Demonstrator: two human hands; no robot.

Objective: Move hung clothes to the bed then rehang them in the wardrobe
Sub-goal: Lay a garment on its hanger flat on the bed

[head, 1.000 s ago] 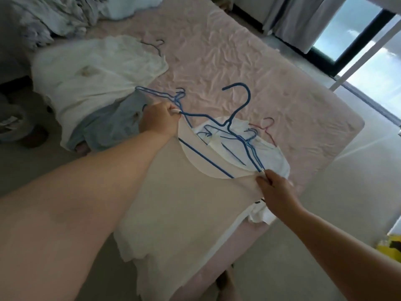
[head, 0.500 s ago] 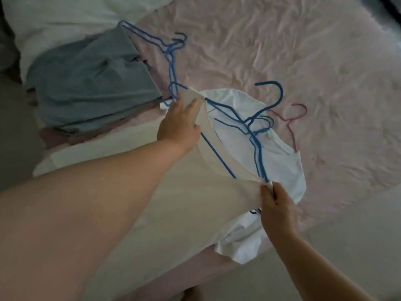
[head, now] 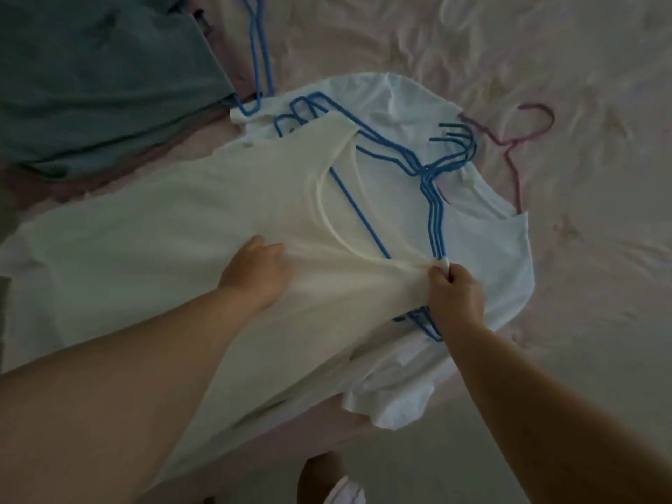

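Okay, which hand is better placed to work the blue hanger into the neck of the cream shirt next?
Probably the right hand: it already pinches the cream shirt collar right where the blue hangers cross it. The left hand lies flat on the fabric, farther from them.

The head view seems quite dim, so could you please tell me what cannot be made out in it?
- Blue hangers: their lower bars are hidden under the cream shirt, so the count is uncertain.
- Pink hanger: its body is covered by the white shirt.
- Grey-green garment: cut off by the top and left edges.
- Right hand: fingertips buried in bunched fabric.
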